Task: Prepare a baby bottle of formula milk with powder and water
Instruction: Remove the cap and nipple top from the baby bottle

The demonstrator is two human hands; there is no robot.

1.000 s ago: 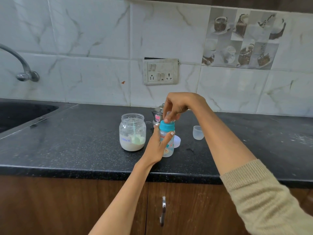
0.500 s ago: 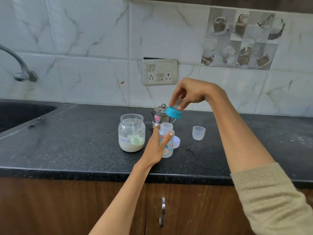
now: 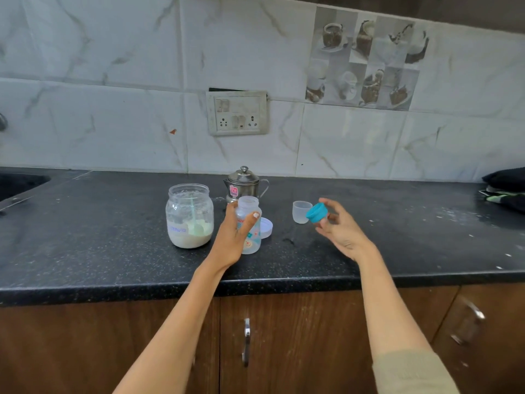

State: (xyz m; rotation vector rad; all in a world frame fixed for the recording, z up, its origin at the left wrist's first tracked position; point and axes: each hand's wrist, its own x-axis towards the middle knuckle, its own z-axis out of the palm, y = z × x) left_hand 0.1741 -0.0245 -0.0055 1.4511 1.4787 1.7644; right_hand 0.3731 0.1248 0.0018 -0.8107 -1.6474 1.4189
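A small clear baby bottle (image 3: 250, 220) with printed pictures stands uncapped on the black counter (image 3: 113, 251). My left hand (image 3: 231, 237) grips its body. My right hand (image 3: 339, 228) holds the bottle's blue screw cap (image 3: 317, 212) low over the counter, to the right of the bottle. A glass jar (image 3: 189, 220) of white powder with a pale green scoop inside stands open to the left of the bottle. A steel kettle (image 3: 243, 184) with a lid sits just behind the bottle.
A clear small cup (image 3: 301, 211) stands beside the blue cap. A white lid (image 3: 266, 227) lies behind the bottle. A sink (image 3: 17, 184) is at far left, dark cloth (image 3: 505, 191) at far right. A socket plate (image 3: 238, 112) is on the tiled wall.
My right hand lifted the blue cap off the bottle and carried it right and down toward the counter. The left hand has kept hold of the bottle.
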